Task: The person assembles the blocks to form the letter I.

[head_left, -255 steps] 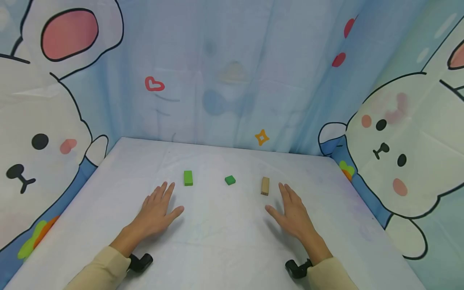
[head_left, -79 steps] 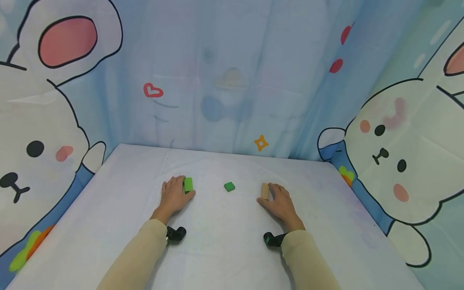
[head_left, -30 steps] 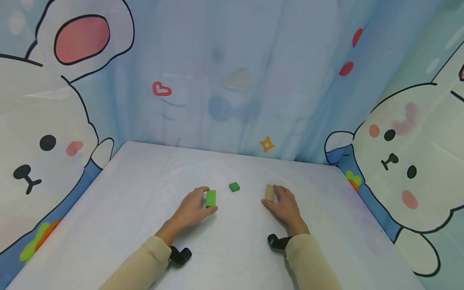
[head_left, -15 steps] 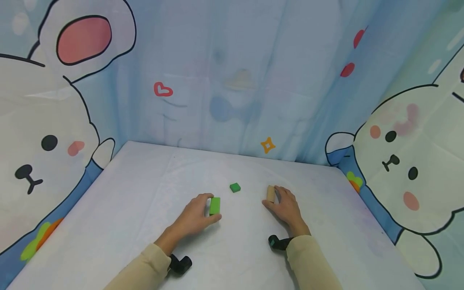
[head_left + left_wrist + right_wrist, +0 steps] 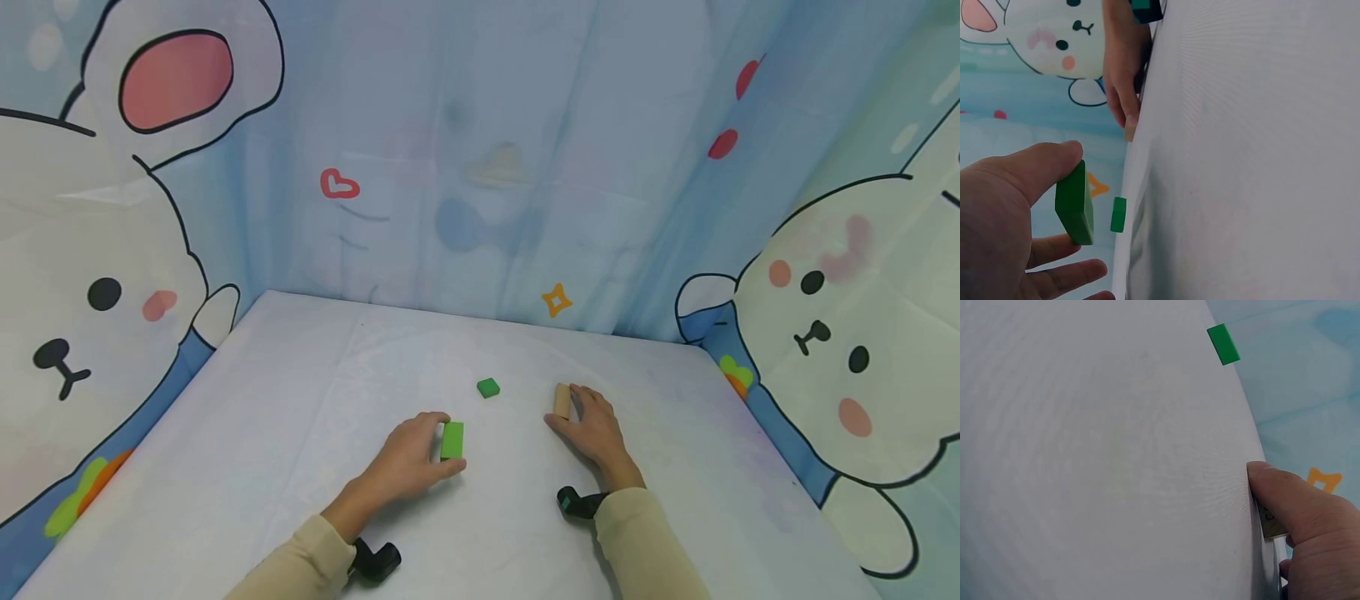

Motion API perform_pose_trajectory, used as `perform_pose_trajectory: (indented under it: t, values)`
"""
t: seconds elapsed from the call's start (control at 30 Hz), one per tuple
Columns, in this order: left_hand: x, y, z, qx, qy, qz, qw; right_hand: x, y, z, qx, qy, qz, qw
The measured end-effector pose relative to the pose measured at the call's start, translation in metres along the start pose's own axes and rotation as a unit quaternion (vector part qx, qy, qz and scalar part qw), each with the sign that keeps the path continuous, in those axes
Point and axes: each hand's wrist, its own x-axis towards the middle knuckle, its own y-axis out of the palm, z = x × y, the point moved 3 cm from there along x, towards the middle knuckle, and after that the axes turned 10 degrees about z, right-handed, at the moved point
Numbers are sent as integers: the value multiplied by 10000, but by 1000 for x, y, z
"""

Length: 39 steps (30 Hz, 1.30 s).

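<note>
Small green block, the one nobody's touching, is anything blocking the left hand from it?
Nothing on the white table visibly stands between the left hand and the small green block; only the bright green block that hand already holds sits on that side.

Head view: both sleeves [image 5: 648, 542] cut off below | left wrist view: left hand [image 5: 1004, 219] cut at left edge, wooden block [image 5: 1129, 133] mostly behind right hand [image 5: 1124, 78] | right wrist view: block's dark mark [image 5: 1269, 514] unreadable

The left hand [image 5: 408, 458] is positioned nearer, at left, in a pinch; the right hand [image 5: 597, 429] is positioned farther, at right, likewise pinched.
</note>
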Motion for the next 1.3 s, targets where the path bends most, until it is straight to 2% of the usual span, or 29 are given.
perform_pose_trajectory:
  t: [0.27,0.73,1.3]
  values:
    - [-3,5,-4,227,122,-51,9997,1,-1,2,-1,-31,-42,10000]
    - [-3,18,0,965,-42,-41,9953,3,-3,0,-9,-23,-48,10000]
    - [-6,21,1,1009,-79,-75,9948,3,2,-3,-54,-78,-43,9999]
